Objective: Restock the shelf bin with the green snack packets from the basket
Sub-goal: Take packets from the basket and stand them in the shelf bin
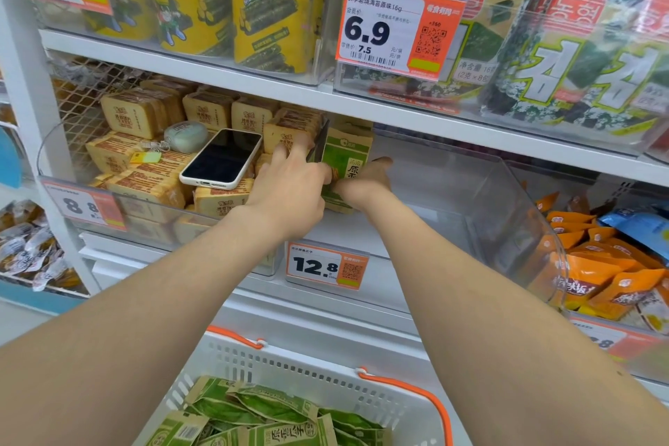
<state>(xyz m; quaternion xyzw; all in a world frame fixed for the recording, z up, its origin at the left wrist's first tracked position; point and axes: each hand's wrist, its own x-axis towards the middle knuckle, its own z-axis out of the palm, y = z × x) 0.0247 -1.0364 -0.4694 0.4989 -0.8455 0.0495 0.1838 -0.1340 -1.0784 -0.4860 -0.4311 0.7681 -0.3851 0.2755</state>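
Observation:
A green snack packet stands upright at the left side of the clear shelf bin on the middle shelf. My left hand holds its left edge and my right hand grips its right side. Both hands are inside the bin. Several more green packets lie in the white basket with orange handles below my arms.
A phone and a small pouch lie on tan packets in the bin to the left. Orange packets fill the bin to the right. A 12.8 price tag hangs on the bin's front. Yellow cans and seaweed packs sit on the shelf above.

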